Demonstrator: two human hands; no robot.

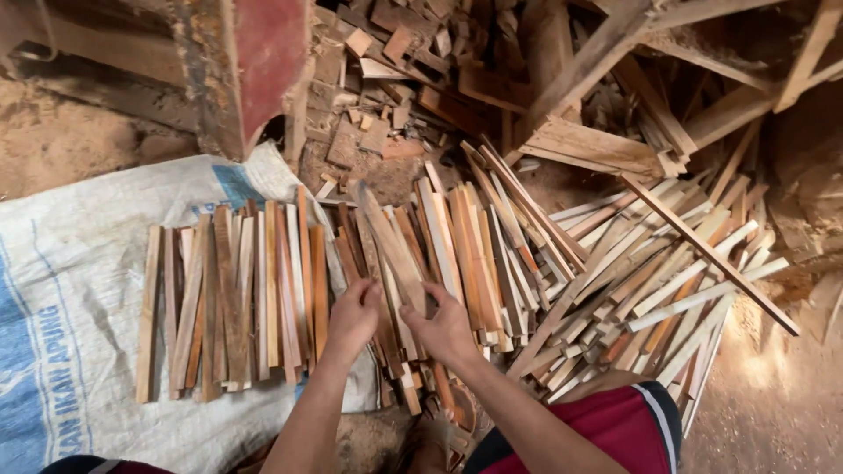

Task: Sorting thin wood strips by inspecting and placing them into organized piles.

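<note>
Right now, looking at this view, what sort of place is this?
Probably a small woodworking or sawmill yard: both hands grip one wooden slat over heaped slats, sorted ones lie on a woven sack, offcuts litter the dirt.

The white sack was cut off by the left and bottom edges; its middle was hidden under the row of wood strips; the red machine part was cut by the top edge; both forearms left the picture at the bottom; the fingertips of the right hand were hidden behind a strip.
</note>
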